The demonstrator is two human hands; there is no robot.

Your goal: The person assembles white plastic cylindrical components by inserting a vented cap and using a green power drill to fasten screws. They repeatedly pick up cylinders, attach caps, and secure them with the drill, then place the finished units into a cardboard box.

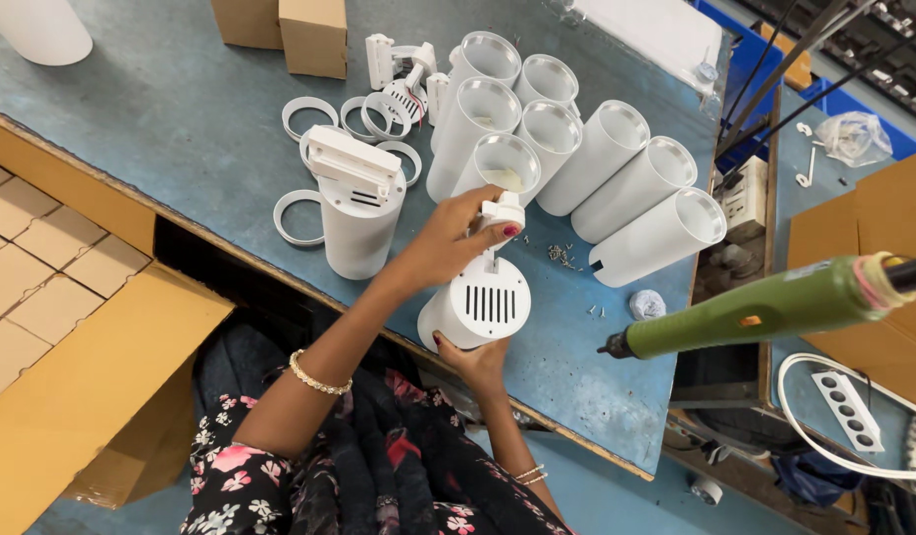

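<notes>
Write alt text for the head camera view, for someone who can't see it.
Seen from above, a person's left hand presses a small white bracket onto a white cylindrical lamp housing, steadied from below by the right hand. More white housings and rings crowd the blue table; a green power screwdriver hangs nearby.

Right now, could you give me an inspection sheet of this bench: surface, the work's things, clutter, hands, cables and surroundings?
Surface: blue worktop, scuffed.
Work's things: white lamp housing with slotted end cap; small white bracket above it.
Clutter: open white tube housings, white rings, loose screws, one finished lamp.
Hands: left hand grips the bracket; right hand cups the housing from below.
Cables: white cord at right.
Surroundings: hanging green screwdriver, cardboard boxes.
</notes>
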